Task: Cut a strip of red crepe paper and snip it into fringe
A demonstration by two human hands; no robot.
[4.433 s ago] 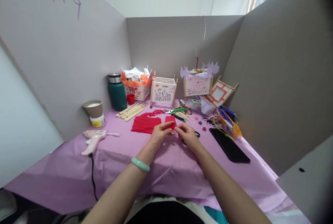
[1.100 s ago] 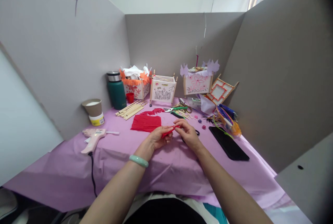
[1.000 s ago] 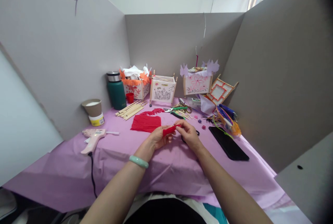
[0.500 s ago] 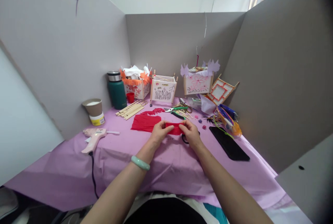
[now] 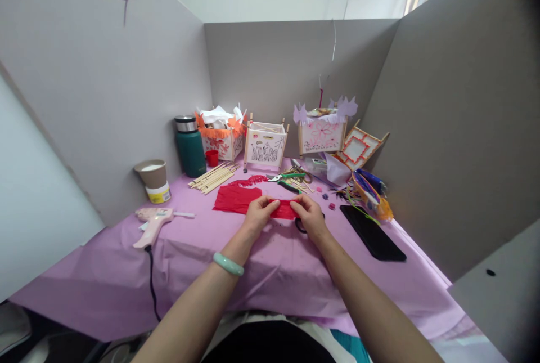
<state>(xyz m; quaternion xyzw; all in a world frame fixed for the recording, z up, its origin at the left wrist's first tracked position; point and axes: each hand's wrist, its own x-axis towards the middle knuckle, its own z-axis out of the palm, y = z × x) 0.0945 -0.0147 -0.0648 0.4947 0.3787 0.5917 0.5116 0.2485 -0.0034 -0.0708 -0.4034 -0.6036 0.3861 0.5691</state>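
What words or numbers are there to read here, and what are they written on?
"149": handwritten on the grey partition wall at the left.
Label on the small jar: too small to read.
Sticker on the glue gun: too blurred to read.

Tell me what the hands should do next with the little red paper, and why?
Probably lay the strip down on the cloth and smooth it. The left hand and right hand each pinch one end, so it is stretched out between them, low over the cloth and beside the bigger sheet. Pressing it down should keep it flat.
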